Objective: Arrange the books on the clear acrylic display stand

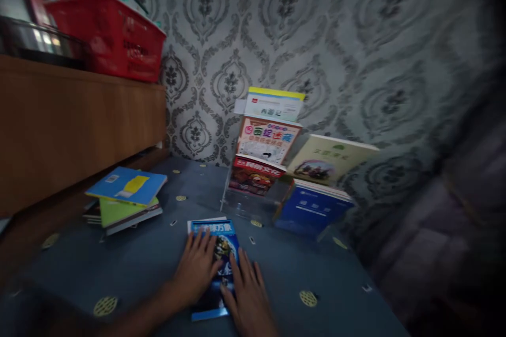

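Note:
A blue book with a globe on its cover lies flat on the table in front of me. Across its left side rests my left hand, fingers stretched out over the cover. My right hand lies along the book's right edge, its fingers also extended and touching the cover. A pale edge shows behind the top of the book; whether that is a second book I cannot tell. Beyond the hands, a clear stepped stand holds several books upright, among them a red book and a dark blue book.
A stack of books, topped by a blue one, lies on the left of the table. Past it stands a wooden cabinet bearing a red basket. Patterned wallpaper rises behind. Dark cloth hangs at the right.

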Motion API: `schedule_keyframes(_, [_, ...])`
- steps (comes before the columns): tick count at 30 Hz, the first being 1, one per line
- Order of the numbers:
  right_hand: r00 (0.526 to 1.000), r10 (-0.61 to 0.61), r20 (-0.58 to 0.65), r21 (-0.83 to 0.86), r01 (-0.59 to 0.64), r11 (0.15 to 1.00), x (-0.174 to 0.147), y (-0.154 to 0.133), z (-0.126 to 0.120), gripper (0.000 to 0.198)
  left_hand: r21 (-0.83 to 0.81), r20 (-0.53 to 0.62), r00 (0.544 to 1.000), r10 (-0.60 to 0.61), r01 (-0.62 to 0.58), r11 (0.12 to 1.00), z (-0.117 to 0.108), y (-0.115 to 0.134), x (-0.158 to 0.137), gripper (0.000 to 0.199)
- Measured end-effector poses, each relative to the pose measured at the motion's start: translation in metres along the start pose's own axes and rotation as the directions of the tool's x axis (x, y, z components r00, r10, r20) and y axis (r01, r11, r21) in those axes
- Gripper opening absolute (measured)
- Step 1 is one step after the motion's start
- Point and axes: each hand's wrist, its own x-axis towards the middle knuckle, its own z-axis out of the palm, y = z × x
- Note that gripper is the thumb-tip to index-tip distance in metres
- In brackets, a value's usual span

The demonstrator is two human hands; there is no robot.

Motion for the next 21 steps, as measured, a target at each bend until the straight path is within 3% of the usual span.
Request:
schedule_keyframes(4, [0.998,-0.055,-0.009,-0.032,0.054,0.998,0.001,0.006,0.006,0.066,-0.038,-0.021,0.995,0.094,-0.094,0.995,0.002,0.01,-0.015,0.054])
schedule_keyframes(11, [0.993,-0.109,-0.049,-0.036,0.108,0.994,0.0,0.02,0.015,0.064,-0.116,0.016,0.996,0.089,-0.086,0.99,-0.006,0.007,-0.013,0.051])
schedule_keyframes(14, [0.989,-0.131,-0.068,-0.035,0.129,0.991,0.001,0.025,0.017,0.063,-0.137,-0.024,0.996,0.086,-0.089,0.987,-0.006,0.003,-0.008,0.046])
schedule_keyframes(17, [0.983,-0.164,-0.088,-0.036,0.161,0.986,0.001,0.029,0.017,0.061,-0.118,-0.047,0.998,0.047,-0.052,0.992,-0.008,-0.005,-0.002,0.042])
schedule_keyframes(21, [0.979,-0.173,-0.108,-0.045,0.169,0.985,0.001,0.033,0.016,0.059,-0.083,0.005,0.998,-0.061,0.061,0.995,-0.022,-0.02,0.008,0.04])
